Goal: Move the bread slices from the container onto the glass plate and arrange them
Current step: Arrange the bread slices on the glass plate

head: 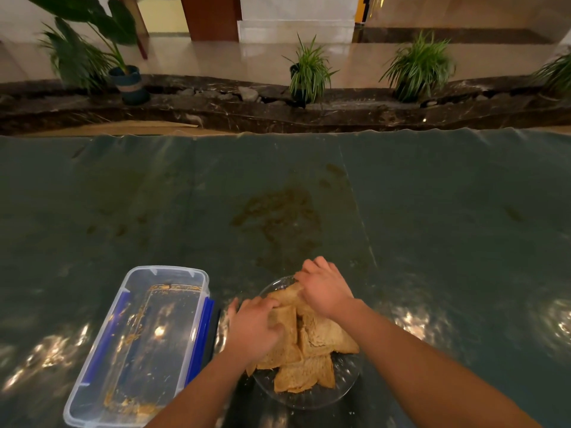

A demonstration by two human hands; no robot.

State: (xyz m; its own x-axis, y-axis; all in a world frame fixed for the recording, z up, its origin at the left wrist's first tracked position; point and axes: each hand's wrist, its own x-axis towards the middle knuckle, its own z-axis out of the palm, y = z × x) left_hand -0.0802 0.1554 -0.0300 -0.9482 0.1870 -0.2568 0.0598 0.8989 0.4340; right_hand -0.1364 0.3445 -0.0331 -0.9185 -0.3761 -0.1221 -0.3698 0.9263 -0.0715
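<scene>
Both hands: our left hand [253, 330] and right hand [324, 287] lie loosely curled on the bread slices [309, 344], pressing, not gripping.
Bread: all heaped on the glass plate [346, 384].
Container [139, 344]: only crumbs left (just beside the plate).
Handling: light, soft, crumbly, we judge; we'd nudge by the crust edges.

Dim, warm light. Bright glare spots dot the shiny bench [432, 211] cover. Wide-angle bending curves the edges; slightly soft overall.
</scene>
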